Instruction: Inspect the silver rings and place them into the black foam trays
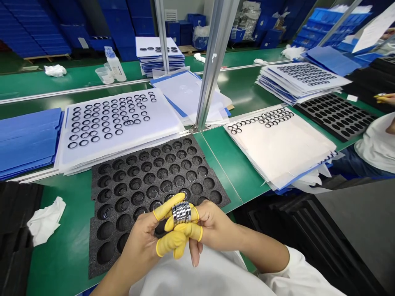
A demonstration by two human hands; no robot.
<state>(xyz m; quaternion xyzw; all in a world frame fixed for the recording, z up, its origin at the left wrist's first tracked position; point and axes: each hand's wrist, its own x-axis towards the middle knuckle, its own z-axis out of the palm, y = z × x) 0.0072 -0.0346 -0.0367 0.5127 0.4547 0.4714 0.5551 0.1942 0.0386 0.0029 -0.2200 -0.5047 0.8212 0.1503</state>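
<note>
Far left, a white cloth lies on the table, just beside my left grip, its yellow finger cots pinching a stack of shiny rings above the black foam tray. My right grip closes on the stack's other end, both nearly shut around it. Light, even pressure suits this, holding the rings square. Further right, a white sheet carries rows of dark rings.

passage along green bench, foam tray left, aluminium post ahead
</note>
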